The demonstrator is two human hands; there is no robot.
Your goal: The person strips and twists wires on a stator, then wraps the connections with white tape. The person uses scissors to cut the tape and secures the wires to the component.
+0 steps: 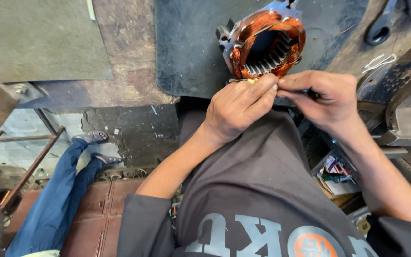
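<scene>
Stator (267, 45) with copper windings, propped on edge on the far dark bench mat (191, 47), bore turned toward the hands for access; left hand (236, 107) and right hand (327, 97) pinched fingertip-to-fingertip on a small pale piece (251, 81) at its near rim.

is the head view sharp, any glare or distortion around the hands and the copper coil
Head view: the motor stator with copper windings is sharp and evenly lit, with mild sheen on the wire; left hand and right hand are crisp, no motion blur; wide-angle bending stretches the edges; the bench beneath reads dark, little detail.
</scene>
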